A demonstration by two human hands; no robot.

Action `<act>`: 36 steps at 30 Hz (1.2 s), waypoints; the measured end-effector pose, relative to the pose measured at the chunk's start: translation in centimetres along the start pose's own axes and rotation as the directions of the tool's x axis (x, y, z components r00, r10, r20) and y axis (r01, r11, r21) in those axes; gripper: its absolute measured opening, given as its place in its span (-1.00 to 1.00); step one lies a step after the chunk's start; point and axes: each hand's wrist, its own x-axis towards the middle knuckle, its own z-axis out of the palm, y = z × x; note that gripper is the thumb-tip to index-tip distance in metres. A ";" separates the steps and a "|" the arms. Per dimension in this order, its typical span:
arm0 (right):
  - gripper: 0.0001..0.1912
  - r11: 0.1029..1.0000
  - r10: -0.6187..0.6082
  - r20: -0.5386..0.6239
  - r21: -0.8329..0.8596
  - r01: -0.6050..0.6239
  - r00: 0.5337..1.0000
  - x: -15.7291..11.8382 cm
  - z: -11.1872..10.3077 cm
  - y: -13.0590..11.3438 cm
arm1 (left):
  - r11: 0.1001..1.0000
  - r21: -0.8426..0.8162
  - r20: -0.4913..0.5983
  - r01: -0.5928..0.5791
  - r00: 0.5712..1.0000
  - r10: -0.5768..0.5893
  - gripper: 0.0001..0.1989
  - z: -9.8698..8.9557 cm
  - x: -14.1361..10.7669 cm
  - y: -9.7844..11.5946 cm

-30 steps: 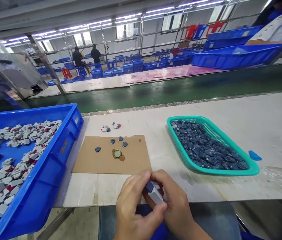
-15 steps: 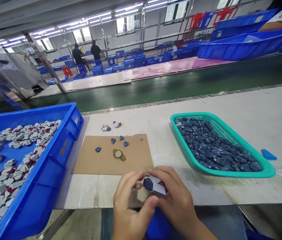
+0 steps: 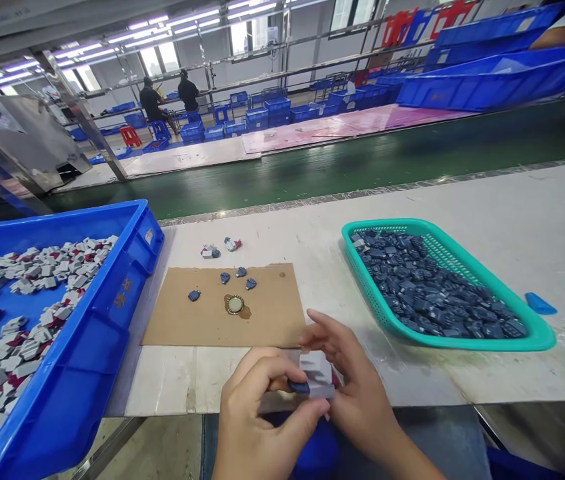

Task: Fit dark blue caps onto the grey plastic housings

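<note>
Just past the table's front edge, a small grey plastic block (image 3: 316, 377) with a dark blue piece (image 3: 298, 387) at its left end is held between my hands. My left hand (image 3: 262, 400) pinches it, fingers on the dark blue piece and thumb below the block. From the right side my right hand (image 3: 357, 387) grips the block, its index finger raised off it. A bit of dark red shows at the block's right. On the cardboard sheet (image 3: 172, 327) beyond lie several loose dark blue pieces (image 3: 225, 278) and a small round container (image 3: 235, 305) with a wet patch around it.
At left stands a blue crate (image 3: 127, 320) of grey and red blocks. A green basket (image 3: 462, 263) of dark blue pieces sits right. Two assembled blocks (image 3: 233, 245) lie behind the cardboard. Beyond runs a green conveyor belt (image 3: 312, 163); blue crates (image 3: 487, 83) and people stand farther off.
The block has turned in my hands, so more of its grey top and less of the dark blue piece shows. My right index finger has lifted away. The camera view has shifted slightly.
</note>
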 end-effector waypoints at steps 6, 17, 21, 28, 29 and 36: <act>-0.63 0.931 0.138 0.269 0.293 -0.217 0.953 1.2 -1.3 -1.4 | 0.975 0.110 0.102 -0.191 0.978 0.180 -0.84 -0.9 0.6 -0.2; -0.68 0.932 0.300 0.198 0.149 -0.331 0.933 2.3 0.9 -2.2 | 0.992 -0.037 0.091 0.119 0.989 -0.115 -0.74 -0.6 0.7 -0.9; -0.70 0.920 0.343 0.144 0.146 -0.363 0.928 2.2 1.8 -2.1 | 0.989 0.002 0.032 0.148 0.989 -0.148 -0.79 -0.6 1.0 -1.3; -0.70 0.928 0.367 0.047 0.049 -0.369 0.929 2.3 2.8 -1.5 | 0.983 -0.022 -0.032 0.182 0.983 -0.182 -0.85 -0.4 0.8 -2.1; -0.70 0.930 0.364 0.027 0.044 -0.365 0.931 2.3 2.8 -1.4 | 0.985 -0.019 -0.035 0.169 0.985 -0.170 -0.84 -0.3 0.8 -2.2; -0.67 0.884 0.455 -0.004 0.120 -0.451 0.891 2.4 2.7 -0.7 | 0.982 -0.103 0.083 0.159 0.985 -0.151 -0.81 -1.0 1.5 -2.4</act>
